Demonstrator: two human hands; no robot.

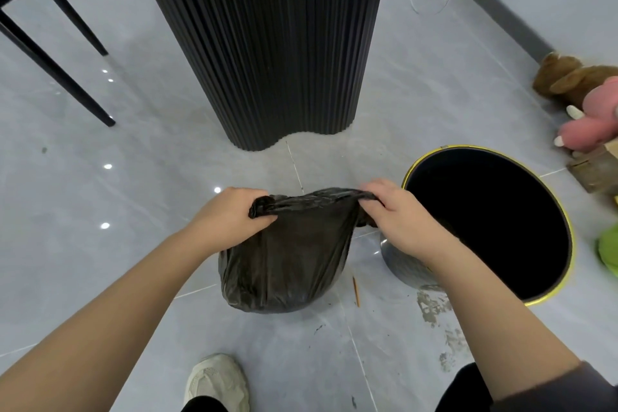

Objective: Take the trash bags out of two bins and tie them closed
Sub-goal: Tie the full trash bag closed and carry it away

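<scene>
A full black trash bag (284,261) rests on the grey tile floor in front of me. Its top edge is stretched flat between my two hands. My left hand (230,214) grips the bunched left corner of the bag's rim. My right hand (398,214) pinches the right corner. To the right stands a round bin (565,221) with a yellow rim and a dark inside; no bag shows in it. The bin's silver wall sits just behind my right wrist.
A tall black fluted column (267,43) rises straight ahead. Black chair legs (57,67) stand at far left. Plush toys (585,100) and a wooden block (595,170) lie along the right wall. A thin stick (356,291) lies beside the bag. My shoe (217,381) is below.
</scene>
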